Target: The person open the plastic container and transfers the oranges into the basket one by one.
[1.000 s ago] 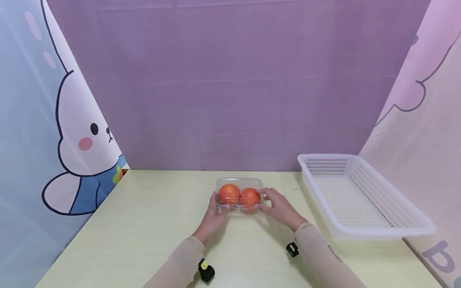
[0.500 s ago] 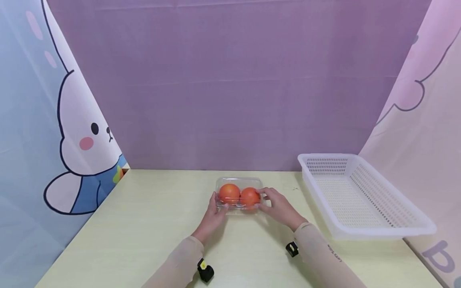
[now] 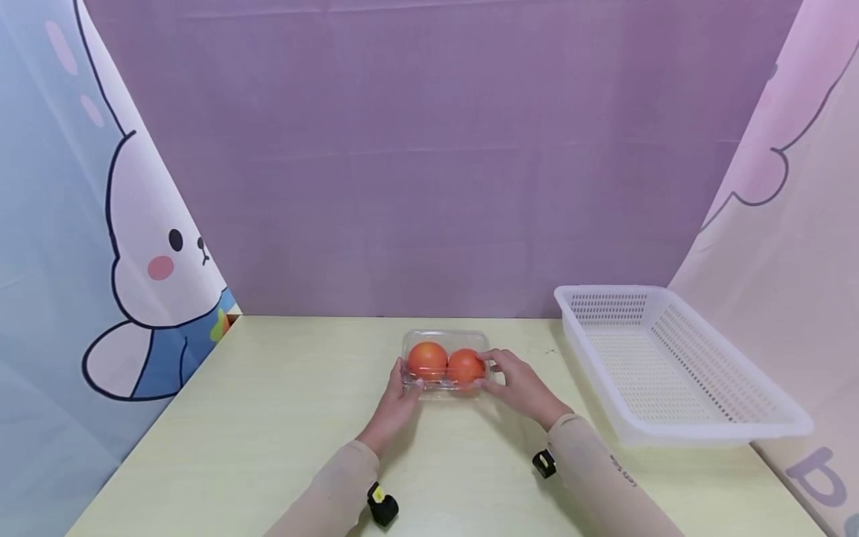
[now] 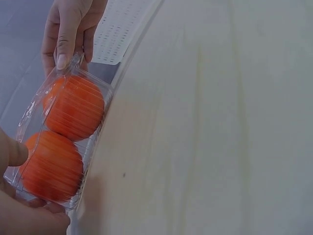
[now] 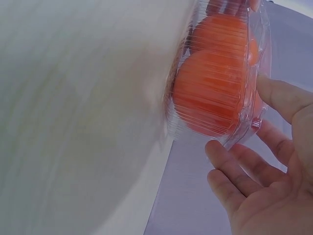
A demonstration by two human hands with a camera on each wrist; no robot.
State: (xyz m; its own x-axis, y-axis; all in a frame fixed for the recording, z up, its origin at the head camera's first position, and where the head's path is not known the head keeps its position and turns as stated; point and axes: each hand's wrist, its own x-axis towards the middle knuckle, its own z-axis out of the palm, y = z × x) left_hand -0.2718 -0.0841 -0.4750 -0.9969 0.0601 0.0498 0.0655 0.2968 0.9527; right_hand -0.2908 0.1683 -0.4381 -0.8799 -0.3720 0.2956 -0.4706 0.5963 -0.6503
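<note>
A clear plastic clamshell box (image 3: 446,339) sits on the pale table near the middle, holding two round orange-red fruits (image 3: 427,362). My left hand (image 3: 394,410) grips the box's left end; in the left wrist view its thumb lies on the upper edge and its fingers curl along the lower side. At the opposite end, my right hand (image 3: 520,384) pinches the rim between thumb and fingers. The right wrist view shows the right thumb (image 5: 283,95) at the box's rim, with the outer fingers spread beside the ribbed wall (image 5: 210,93).
A white perforated plastic basket (image 3: 671,429) stands on the right of the table (image 3: 268,432). Behind is a purple cloth backdrop (image 3: 429,164), with printed cloths at both sides. Each wrist carries a small black device (image 3: 383,506).
</note>
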